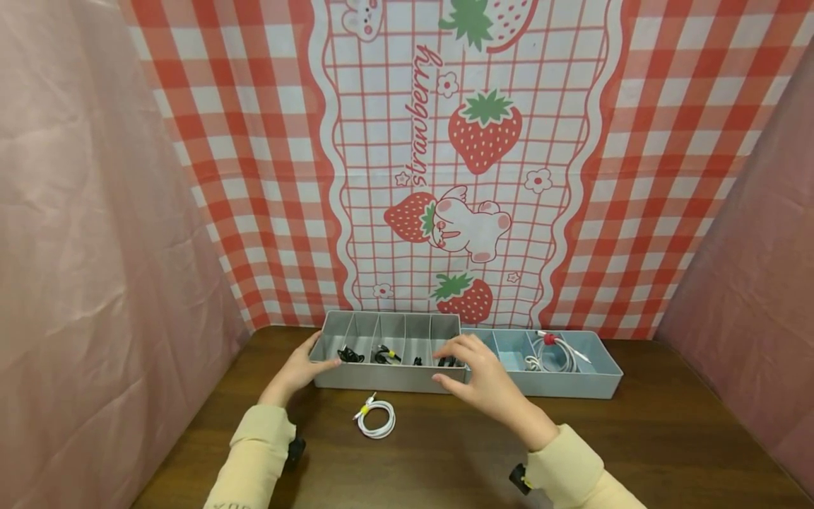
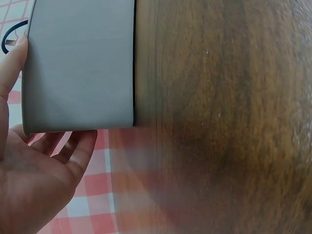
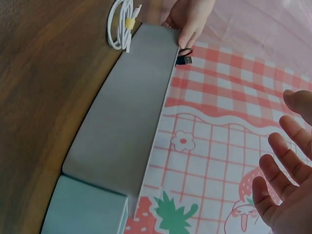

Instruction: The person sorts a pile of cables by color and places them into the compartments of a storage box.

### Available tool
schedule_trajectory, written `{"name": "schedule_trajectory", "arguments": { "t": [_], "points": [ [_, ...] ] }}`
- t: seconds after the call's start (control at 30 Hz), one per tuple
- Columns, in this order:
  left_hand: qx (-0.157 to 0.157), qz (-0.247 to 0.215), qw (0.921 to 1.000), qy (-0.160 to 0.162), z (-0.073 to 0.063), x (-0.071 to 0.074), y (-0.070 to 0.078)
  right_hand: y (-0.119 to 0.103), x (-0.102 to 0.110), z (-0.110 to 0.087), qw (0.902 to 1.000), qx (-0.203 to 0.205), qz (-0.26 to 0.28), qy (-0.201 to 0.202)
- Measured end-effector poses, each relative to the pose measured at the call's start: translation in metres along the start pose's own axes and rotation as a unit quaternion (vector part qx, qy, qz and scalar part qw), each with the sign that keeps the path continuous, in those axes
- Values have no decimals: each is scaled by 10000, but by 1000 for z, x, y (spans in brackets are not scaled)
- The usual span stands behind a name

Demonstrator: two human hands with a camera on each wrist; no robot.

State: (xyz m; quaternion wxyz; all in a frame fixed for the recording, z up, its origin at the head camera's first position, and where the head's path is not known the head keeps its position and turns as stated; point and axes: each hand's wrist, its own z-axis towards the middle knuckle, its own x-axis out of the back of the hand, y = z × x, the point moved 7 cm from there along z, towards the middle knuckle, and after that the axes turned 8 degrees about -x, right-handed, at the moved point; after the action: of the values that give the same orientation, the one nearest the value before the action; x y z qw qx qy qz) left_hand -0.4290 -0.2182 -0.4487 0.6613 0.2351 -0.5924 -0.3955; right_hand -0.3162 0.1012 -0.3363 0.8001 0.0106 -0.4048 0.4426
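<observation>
A long grey divided storage box (image 1: pixel 388 379) stands on the table with small black cables in several compartments. My left hand (image 1: pixel 299 371) holds its left end, fingers along the end wall and thumb over the front rim; in the left wrist view the same hand (image 2: pixel 41 180) shows at the box corner. Above the box's right end hovers my right hand (image 1: pixel 480 375), its fingers spread and lightly bent, holding nothing. In front of the box lies a coiled white cable (image 1: pixel 376 418) with a yellow tie.
A pale blue divided box (image 1: pixel 559 384) adjoins the grey one on the right. In it sits a coiled whitish cable (image 1: pixel 555 351) with a red tie, partly above the rim. Behind both boxes hangs a strawberry-print cloth (image 1: pixel 439 155); pink curtains (image 1: pixel 83 212) flank the wooden table (image 1: pixel 394 477).
</observation>
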Motion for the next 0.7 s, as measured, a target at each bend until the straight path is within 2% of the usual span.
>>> {"name": "schedule_trajectory", "arguments": {
  "t": [0.27, 0.57, 0.7],
  "points": [
    [47, -40, 10000, -27, -1, 0, -2, -5, -16, 0, 9994, -232, -88, -226],
    [38, -124, 9999, -29, -2, 0, 1, -13, -38, -3, 9992, 68, -74, -395],
    [35, -168, 9998, -32, 0, 1, 1, -13, -46, -4, 9990, 43, -29, -451]
  ]
}}
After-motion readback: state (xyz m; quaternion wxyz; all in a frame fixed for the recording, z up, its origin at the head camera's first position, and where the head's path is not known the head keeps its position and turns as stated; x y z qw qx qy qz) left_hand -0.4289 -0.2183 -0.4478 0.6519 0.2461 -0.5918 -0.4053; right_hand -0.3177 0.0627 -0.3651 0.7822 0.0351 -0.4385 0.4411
